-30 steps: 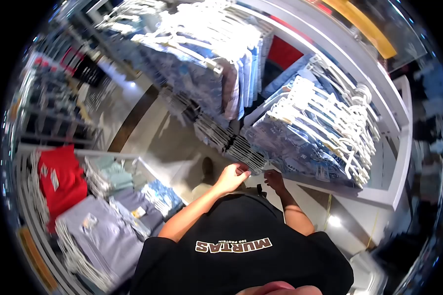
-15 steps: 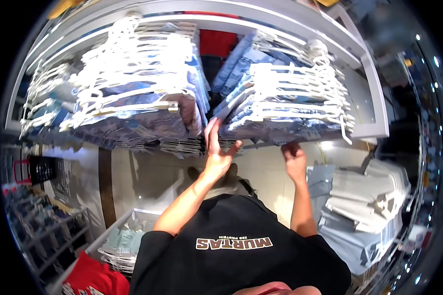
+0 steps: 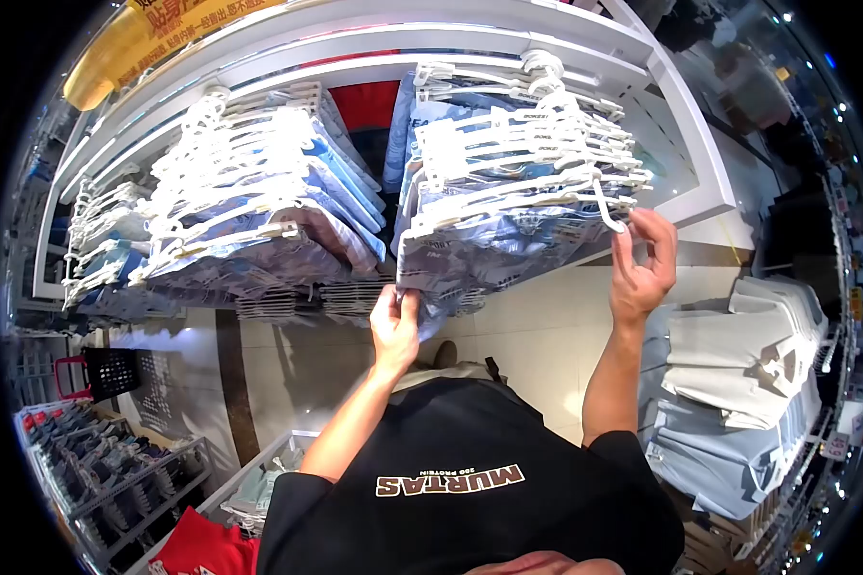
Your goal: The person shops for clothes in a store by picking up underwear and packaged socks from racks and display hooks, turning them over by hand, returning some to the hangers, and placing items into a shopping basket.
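Observation:
A light blue-grey printed garment [image 3: 451,264] hangs at the front of the right-hand row. My left hand [image 3: 395,328] pinches its lower left edge between thumb and fingers. At the row's right end, my right hand [image 3: 644,268] has curled fingers and thumb around the hook end of a white clip hanger [image 3: 604,203]. More white hangers with blue garments are packed behind it. To the left, another row of printed garments [image 3: 249,254] hangs on white hangers, beside a dark gap.
A white rack frame [image 3: 681,120] surrounds both rows. Folded white and grey clothes [image 3: 738,355] are stacked at right. A black basket [image 3: 110,374], a rack of dark clothes [image 3: 105,460] and a red cloth [image 3: 201,544] are at left. A yellow sign [image 3: 173,38] is above.
My left hand has moved down from the gap between rows and now grips the front garment's edge. My right hand has risen from below the row to the hanger hook. The view has shifted.

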Available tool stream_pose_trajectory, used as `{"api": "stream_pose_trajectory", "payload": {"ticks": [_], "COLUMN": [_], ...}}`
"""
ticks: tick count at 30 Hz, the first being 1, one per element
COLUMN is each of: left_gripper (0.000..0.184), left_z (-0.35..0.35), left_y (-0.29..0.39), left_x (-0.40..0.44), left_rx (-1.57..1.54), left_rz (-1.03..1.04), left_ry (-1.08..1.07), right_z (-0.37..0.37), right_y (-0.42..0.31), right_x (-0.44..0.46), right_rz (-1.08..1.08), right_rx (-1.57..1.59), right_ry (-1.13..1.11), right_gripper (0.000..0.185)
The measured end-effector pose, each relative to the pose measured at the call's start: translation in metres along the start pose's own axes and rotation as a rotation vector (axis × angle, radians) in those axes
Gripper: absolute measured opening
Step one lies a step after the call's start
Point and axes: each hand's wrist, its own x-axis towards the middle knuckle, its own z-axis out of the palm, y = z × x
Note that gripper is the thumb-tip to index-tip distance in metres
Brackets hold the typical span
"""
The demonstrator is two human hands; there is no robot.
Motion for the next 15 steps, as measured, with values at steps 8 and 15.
{"api": "stream_pose_trajectory", "payload": {"ticks": [8,15], "left_gripper": [0.009,0.013], "left_z": [-0.004,0.012], "left_y": [0.012,0.026], "left_x": [-0.045,-0.059], "left_rx": [0.107,0.013], "left_rz": [-0.051,-0.049], "left_ry": [0.037,-0.002], "right_z": [0.030,0.026], "right_y": [-0.012,-0.008], "right_x": [0.021,0.025], "right_rz": [-0.304,-0.336], "right_rx": [-0.068,-0.089], "right_ry": [-0.158,-0.233], "right_gripper": [0.037,0.032]}}
